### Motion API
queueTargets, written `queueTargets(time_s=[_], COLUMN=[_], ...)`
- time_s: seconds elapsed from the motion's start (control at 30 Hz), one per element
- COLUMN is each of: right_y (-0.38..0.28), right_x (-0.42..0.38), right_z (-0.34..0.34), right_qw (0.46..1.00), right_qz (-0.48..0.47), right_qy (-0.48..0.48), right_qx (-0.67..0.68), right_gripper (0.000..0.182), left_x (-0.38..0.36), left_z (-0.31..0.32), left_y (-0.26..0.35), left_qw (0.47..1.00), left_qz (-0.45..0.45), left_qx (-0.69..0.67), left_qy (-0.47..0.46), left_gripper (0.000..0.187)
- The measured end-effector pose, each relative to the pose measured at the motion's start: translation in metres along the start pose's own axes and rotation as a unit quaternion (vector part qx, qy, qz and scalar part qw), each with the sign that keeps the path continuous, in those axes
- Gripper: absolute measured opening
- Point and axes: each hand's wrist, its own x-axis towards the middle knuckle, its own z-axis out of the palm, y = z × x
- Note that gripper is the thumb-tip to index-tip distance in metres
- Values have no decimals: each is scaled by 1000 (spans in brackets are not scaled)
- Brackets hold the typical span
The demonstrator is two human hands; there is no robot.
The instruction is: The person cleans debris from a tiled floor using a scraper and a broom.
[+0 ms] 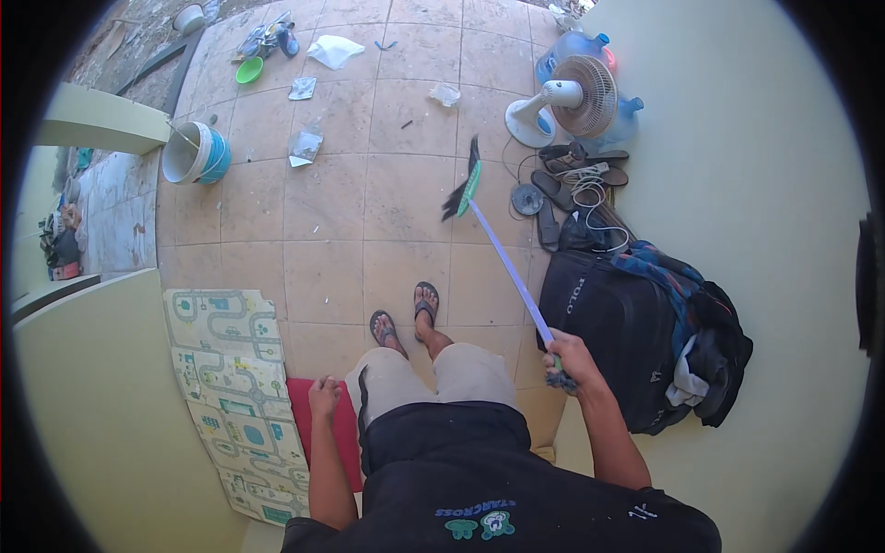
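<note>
My right hand (573,358) is closed round the upper end of a broom with a purple handle (505,261). The broom's green head with dark bristles (468,189) is over the tiled floor, ahead and right of my feet. My left hand (324,396) hangs beside my left thigh, above a red mat (323,433), with its fingers curled; whether anything is in them is too small to tell. Scraps of plastic (305,146) and paper (302,88) lie on the tiles (406,198).
At right are a fan (584,96), water jugs (572,51), sandals (553,189), cables and a black suitcase (613,323) with clothes. At left stand a bucket (196,154) and a patterned mat (230,392). A green bowl (249,70) sits farther off.
</note>
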Motion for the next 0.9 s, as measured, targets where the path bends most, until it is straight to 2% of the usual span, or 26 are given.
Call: queueTargets(time_s=[0.1,0.13,0.2,0.23,0.3,0.4,0.43,0.5,0.57,0.67,0.73,0.77,0.8,0.9], right_y=[32,41,68,67,58,-29,-65,-135,-195,-260,-283,-288,-293,-314], right_x=[-43,-39,-4,18,54,89,102,132,163,207,220,218,208,168], right_z=[-23,-28,-38,-36,-25,17,28,59,92,108,113,111,110,102], right_qw=[990,990,966,967,953,939,933,944,978,986,999,999,998,957], right_qz=[136,133,240,236,272,252,231,190,129,106,31,33,-8,-108], right_qy=[45,45,84,84,21,9,-22,-48,-30,-39,12,10,16,-6], right_qx=[15,11,52,47,132,236,274,266,163,123,28,20,-65,-269], right_gripper=[14,14,9,9,8,9,11,12,11,16,13,13,10,26], left_x=[20,22,25,32,45,64,73,87,104,115,108,104,101,87], left_z=[3,5,8,11,11,13,15,20,20,27,33,37,42,53], left_y=[-13,-8,0,6,14,43,55,72,84,112,129,140,148,153], left_qw=[1000,1000,999,999,999,994,993,991,986,981,980,978,974,972], left_qz=[-23,-21,-42,-40,-28,-34,-35,-28,-25,-18,-25,-25,-22,-27], left_qx=[-9,-13,5,-2,-19,-103,-109,-132,-162,-189,-194,-208,-223,-230], left_qy=[-17,-17,-14,-15,-20,-30,-31,-11,-26,-33,-26,-11,6,30], left_gripper=[28,28,27,27,27,26,26,25,28,31,33,30,26,26])
